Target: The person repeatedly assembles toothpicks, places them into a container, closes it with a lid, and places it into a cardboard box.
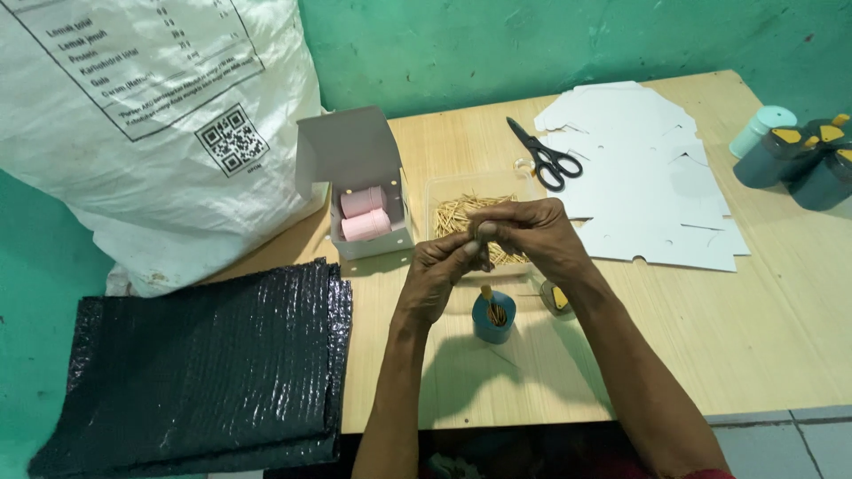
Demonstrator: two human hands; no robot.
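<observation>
Black plastic sheets [204, 372] lie at seven o'clock; left hand [437, 277] and right hand [531, 232] pinch toothpicks [484, 238] together above the blue cup [493, 318].

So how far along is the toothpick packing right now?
Done: two pink containers sit in the open white box, and capped dark containers stand at the table's far right. In hand: the left hand and right hand pinch toothpicks above an open blue container. Left: loose toothpicks in the clear tray, and flat box blanks unfolded.

Home packing workshop: flat cartons [648, 177], toothpicks [466, 217]
</observation>
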